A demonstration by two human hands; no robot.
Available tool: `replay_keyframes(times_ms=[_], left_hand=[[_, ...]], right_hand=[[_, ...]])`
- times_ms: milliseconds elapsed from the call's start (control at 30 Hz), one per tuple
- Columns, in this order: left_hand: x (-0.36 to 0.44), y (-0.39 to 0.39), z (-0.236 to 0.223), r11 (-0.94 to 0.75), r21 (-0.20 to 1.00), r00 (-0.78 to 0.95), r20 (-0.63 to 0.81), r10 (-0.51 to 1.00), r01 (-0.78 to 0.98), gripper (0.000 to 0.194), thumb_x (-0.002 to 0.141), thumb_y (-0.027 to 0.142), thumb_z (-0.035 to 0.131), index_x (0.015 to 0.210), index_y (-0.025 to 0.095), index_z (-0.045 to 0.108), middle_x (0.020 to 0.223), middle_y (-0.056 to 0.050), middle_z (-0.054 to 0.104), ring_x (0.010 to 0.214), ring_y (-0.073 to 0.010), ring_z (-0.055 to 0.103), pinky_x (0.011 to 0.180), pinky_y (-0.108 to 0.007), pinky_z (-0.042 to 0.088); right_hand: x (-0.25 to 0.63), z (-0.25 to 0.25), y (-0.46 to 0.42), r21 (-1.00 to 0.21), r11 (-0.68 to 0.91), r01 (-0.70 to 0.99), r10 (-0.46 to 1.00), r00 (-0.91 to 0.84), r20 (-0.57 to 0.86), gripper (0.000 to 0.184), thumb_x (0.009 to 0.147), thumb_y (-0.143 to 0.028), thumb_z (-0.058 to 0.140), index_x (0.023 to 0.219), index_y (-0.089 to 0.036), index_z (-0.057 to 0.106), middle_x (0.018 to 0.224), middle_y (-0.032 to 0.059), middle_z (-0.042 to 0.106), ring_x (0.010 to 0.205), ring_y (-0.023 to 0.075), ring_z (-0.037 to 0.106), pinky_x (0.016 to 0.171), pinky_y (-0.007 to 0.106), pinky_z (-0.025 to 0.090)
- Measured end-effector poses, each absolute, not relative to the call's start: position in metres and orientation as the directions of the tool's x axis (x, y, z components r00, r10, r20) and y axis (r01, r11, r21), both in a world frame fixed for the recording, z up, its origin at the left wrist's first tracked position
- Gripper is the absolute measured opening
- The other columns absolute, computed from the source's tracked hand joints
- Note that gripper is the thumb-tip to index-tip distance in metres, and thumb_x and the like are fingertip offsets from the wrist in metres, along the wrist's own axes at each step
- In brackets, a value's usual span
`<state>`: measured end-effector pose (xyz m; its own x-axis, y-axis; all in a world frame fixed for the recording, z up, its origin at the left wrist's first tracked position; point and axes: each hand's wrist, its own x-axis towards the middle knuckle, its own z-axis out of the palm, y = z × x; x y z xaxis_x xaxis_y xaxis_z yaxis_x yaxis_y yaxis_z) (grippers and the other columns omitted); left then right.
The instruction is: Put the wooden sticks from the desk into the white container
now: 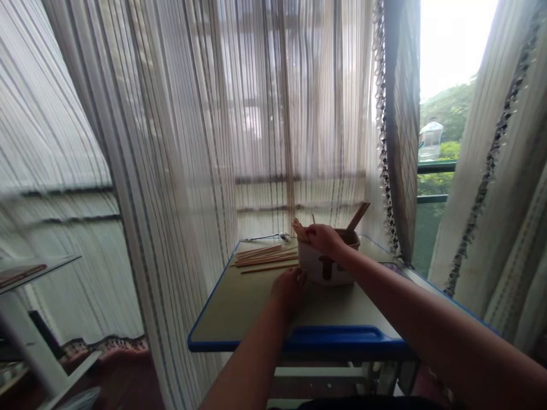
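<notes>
Centrally on the table [239, 307], a white container [311, 266] with a brown mark on its side stands upright between and just beyond the person's two hands. The right hand [325, 239] is over its near left rim, fingers closed round a bundle of light sticks [299, 229] whose ends jut out to the left of the knuckles. Lower down, the left hand [292, 282] is beside the container's bottom left corner, fingers partly curled; whether it grips anything cannot be told.

Just beyond the left hand, to the left of the container, more thin sticks [260, 257] lie roughly side by side, with one darker stick [267, 270] apart on the near side. Behind them, near the far edge, is a slim shiny utensil [284, 236]. Inside the container, at the right, brown chopsticks [358, 217] lean outward, well clear of the right hand's fingers.
</notes>
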<state>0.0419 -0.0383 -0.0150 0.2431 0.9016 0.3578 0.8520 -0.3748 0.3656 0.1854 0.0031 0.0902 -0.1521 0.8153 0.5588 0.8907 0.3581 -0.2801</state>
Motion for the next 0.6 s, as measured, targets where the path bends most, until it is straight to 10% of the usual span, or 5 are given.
replay_keyframes(times_ms=[233, 600], left_hand=[[0.042, -0.037, -0.016, -0.362, 0.387, 0.224, 0.358, 0.906, 0.848, 0.041, 0.085, 0.047, 0.024, 0.100, 0.024, 0.054, 0.100, -0.006, 0.059, 0.088, -0.0178, 0.056, 0.073, -0.027, 0.039], [0.045, -0.038, -0.016, -0.318, 0.412, 0.184, 0.332, 0.925, 0.854, 0.035, 0.084, 0.046, 0.030, 0.101, 0.022, 0.049, 0.097, -0.005, 0.061, 0.085, -0.0169, 0.056, 0.069, -0.026, 0.038]], right_hand=[[0.191, 0.097, 0.008, -0.418, 0.263, 0.870, 0.675, 0.144, 0.724, 0.026, 0.073, -0.021, 0.044, 0.092, -0.015, 0.060, 0.088, 0.0078, 0.063, 0.081, 0.0173, 0.054, 0.070, 0.026, 0.038], [0.171, 0.095, 0.022, -0.576, 0.271, 0.772, 0.847, 0.093, 0.523, 0.036, 0.070, -0.019, 0.042, 0.103, -0.015, 0.056, 0.095, 0.0077, 0.063, 0.084, 0.0177, 0.056, 0.070, 0.024, 0.039]])
